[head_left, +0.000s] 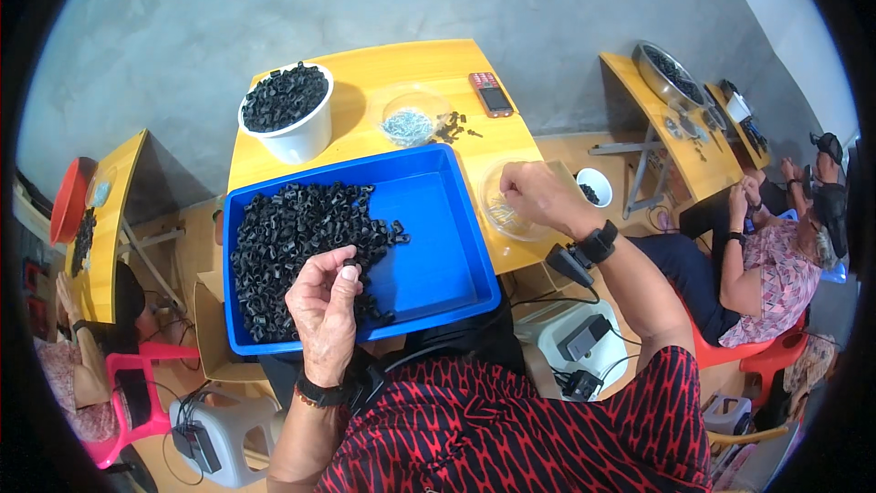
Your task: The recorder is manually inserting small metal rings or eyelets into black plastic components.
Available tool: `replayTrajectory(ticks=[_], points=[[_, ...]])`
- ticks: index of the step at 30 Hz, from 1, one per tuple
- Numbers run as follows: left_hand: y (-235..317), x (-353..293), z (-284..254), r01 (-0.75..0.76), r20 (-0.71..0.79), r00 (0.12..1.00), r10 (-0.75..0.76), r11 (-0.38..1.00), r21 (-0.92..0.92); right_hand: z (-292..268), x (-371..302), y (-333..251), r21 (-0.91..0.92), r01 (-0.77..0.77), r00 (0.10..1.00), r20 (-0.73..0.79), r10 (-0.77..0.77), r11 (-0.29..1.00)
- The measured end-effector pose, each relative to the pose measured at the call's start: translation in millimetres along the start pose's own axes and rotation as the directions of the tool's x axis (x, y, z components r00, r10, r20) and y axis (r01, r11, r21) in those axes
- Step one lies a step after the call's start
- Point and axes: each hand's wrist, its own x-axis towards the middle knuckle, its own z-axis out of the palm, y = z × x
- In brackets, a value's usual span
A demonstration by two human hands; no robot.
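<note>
My left hand (324, 306) is above the blue tray (443, 260), thumb and fingertips pinched on a small black plastic part (350, 263). Many similar black plastic parts (283, 246) are heaped over the left side of that tray. Over at the table's right edge, my right hand (547, 201) is bent down with curled fingers at a clear round bowl (495, 222) of small yellowish pieces. Whether anything is between those fingertips is hidden.
On the yellow table (392, 64) stand a white bucket (301, 141) full of black parts, a clear bowl of silvery screws (408, 125) and a red phone (493, 96). A white stool (584, 342) with cabled devices is at my right. People sit at tables on both sides.
</note>
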Motion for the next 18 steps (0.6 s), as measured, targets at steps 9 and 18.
replayTrajectory(ticks=[9, 18], points=[[-1.8, 0.1, -1.4, -0.011, 0.023, 1.0, 0.012, 1.0, -0.011, -24.2, -10.3, -44.4, 0.724, -0.079, 0.997, 0.058, 0.054, 0.685], [-2.4, -0.3, -0.2, -0.024, 0.03, 0.999, 0.026, 0.998, -0.055, 19.6, -22.7, -101.1, 0.975, 0.021, 0.999, -0.013, -0.037, 0.222]])
